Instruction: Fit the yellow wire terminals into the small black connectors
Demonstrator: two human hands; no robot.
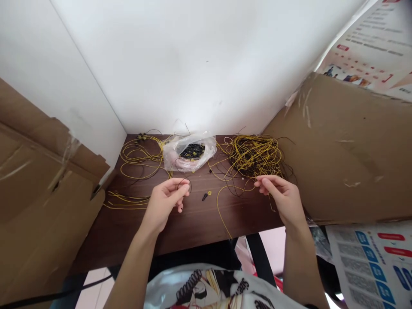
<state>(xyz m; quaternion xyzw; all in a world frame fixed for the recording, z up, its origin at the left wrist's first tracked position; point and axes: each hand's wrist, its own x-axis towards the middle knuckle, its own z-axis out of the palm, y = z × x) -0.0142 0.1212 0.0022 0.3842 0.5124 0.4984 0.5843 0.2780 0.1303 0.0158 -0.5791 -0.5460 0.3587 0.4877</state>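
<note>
My left hand [167,199] hovers over the dark wooden table [193,223] with fingers pinched on a thin black wire that loops by its thumb. My right hand [279,194] is pinched at the near edge of a tangled heap of yellow and black wires [254,155]; a yellow wire [222,210] curves from there toward the table's front edge. A small black connector with a yellow tip [206,195] lies between my hands. Behind it, a clear plastic bag [189,152] holds small black parts.
Coiled yellow wires [141,156] lie at the back left, and straighter yellow strands [127,201] by the left edge. Cardboard sheets stand on the left [41,193] and right [347,154]. A white wall rises behind; printed posters [370,253] lie at right.
</note>
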